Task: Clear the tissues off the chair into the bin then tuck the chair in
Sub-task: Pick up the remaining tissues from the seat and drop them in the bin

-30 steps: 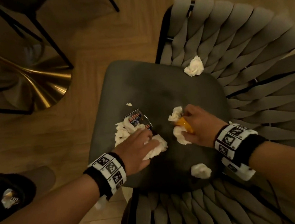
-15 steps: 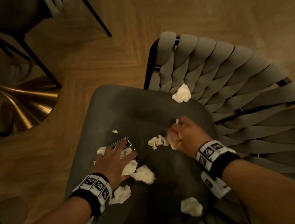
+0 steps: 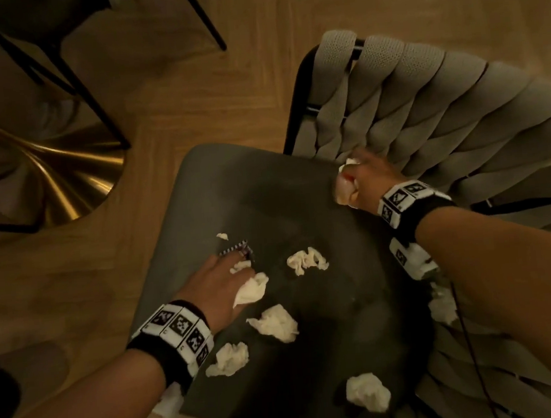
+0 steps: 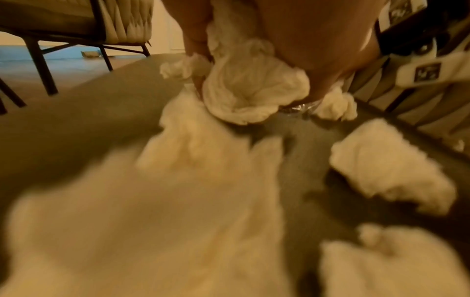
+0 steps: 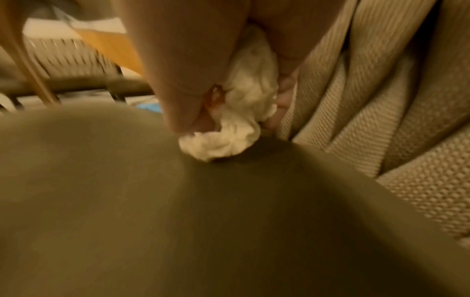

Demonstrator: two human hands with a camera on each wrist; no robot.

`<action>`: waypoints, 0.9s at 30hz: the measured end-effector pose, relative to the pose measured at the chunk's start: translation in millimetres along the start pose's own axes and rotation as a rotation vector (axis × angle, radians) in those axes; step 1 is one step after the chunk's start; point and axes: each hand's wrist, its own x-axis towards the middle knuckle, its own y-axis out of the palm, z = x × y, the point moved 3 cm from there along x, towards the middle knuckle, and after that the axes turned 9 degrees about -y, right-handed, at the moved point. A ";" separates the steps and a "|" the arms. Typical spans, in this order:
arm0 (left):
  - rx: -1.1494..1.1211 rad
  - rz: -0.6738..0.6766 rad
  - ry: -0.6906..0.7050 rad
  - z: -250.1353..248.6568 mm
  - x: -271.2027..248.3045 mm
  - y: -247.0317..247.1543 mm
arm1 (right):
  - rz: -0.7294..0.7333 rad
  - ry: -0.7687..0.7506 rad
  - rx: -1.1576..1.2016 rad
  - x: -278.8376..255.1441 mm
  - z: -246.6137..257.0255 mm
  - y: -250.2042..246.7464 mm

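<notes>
At the back edge of the dark seat (image 3: 265,189), where the chair (image 3: 441,104) has its woven backrest, the right hand (image 3: 369,177) has its fingers curled round a crumpled tissue (image 5: 239,128) with something orange tucked in the grip. Nearer the front, the left hand (image 3: 219,287) lies over a bunched tissue (image 3: 251,289), fingers closed on it, fingertips at a printed wrapper (image 3: 237,247). Four loose tissue wads lie on the seat: (image 3: 307,261), (image 3: 274,322), (image 3: 229,359), (image 3: 367,392).
</notes>
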 end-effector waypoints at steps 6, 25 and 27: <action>-0.134 -0.080 0.079 -18.0 -54.9 -29.5 | 0.048 -0.398 0.158 -78.3 95.6 6.9; 0.312 0.334 0.024 -3.1 -64.0 38.0 | 0.396 -0.751 -0.271 -115.6 191.1 66.1; 0.260 0.300 0.017 5.3 -57.0 34.6 | 0.456 -0.729 -0.232 -115.3 194.1 82.8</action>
